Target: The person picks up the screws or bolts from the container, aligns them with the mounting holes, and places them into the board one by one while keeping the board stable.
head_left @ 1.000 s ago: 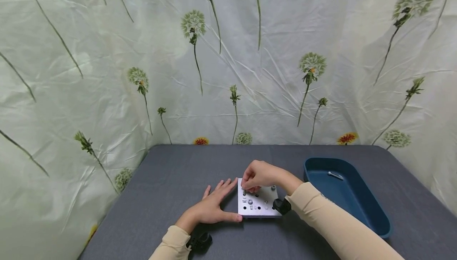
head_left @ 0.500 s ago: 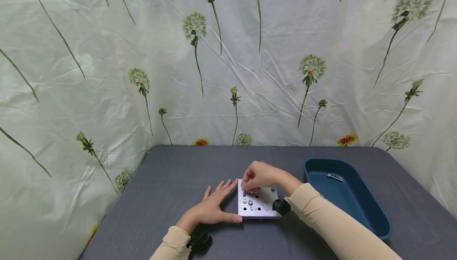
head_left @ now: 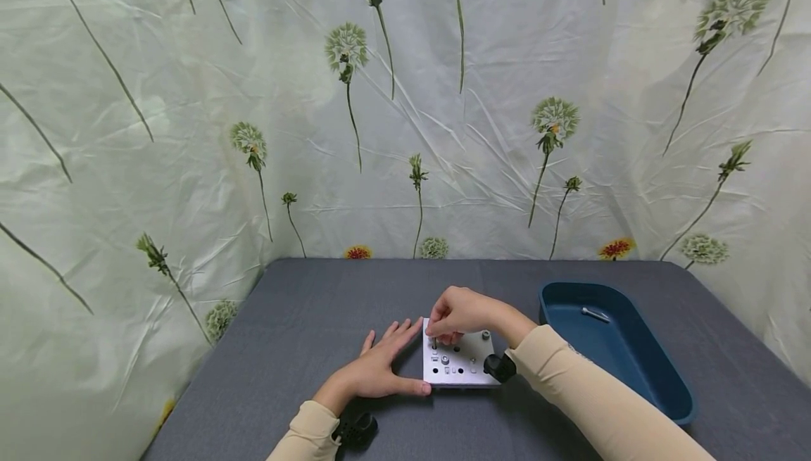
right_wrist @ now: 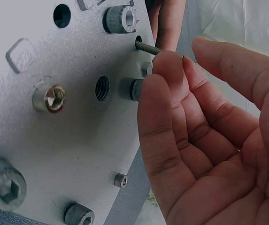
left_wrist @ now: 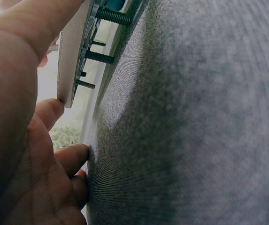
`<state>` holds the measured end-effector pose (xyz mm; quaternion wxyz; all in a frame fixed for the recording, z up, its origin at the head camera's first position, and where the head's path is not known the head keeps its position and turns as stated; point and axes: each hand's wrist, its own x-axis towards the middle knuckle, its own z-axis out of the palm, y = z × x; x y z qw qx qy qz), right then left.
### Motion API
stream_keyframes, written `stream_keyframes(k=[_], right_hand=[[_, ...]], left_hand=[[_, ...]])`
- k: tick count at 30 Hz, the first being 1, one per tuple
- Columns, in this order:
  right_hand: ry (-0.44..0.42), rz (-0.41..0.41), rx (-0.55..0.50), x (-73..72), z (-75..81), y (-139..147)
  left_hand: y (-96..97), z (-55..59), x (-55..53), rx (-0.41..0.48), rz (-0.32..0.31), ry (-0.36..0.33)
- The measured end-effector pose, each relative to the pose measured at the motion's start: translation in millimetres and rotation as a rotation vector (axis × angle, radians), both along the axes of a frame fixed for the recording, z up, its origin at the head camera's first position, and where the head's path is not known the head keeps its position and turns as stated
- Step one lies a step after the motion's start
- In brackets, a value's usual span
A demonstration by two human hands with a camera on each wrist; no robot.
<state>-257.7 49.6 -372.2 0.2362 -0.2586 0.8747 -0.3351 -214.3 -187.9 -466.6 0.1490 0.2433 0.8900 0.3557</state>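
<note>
A silver metal plate (head_left: 465, 357) with several holes and socket-head screws lies near the middle of the table. My right hand (head_left: 465, 308) pinches a thin threaded screw (right_wrist: 148, 48) between thumb and fingertips, its shaft at a hole near the plate's edge; the fingers hide the screw's head. Along the plate's left side, my left hand (head_left: 374, 371) spreads with straight fingers, the thumb at the near corner and the index fingertip at the far one. Threaded screw ends (left_wrist: 99, 57) stick out under the plate in the left wrist view.
A dark blue tray (head_left: 633, 362) stands on the right of the grey table, with one silver bolt (head_left: 595, 314) lying in it. Behind the table hangs a pale curtain (head_left: 494, 165) with printed flowers. Large cap screws (right_wrist: 5, 185) stand proud of the plate.
The head view has shifted very slightly. The right fingers have barely moved at the screw, and the left hand stays in place against the plate.
</note>
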Motion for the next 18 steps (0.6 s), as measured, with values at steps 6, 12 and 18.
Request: stream_keyframes(k=[6, 12, 18], right_hand=[[-0.015, -0.006, 0.014, -0.4, -1.0, 0.7], [-0.020, -0.006, 0.003, -1.0, -2.1, 2.2], [-0.027, 0.000, -0.011, -0.9, -0.9, 2.1]], left_hand=[[-0.8, -0.5, 0.6, 0.024, -0.006, -0.001], [-0.2, 2.7, 1.0, -0.003, -0.006, -0.010], [0.5, 5.4, 1.0, -0.028, -0.007, -0.007]])
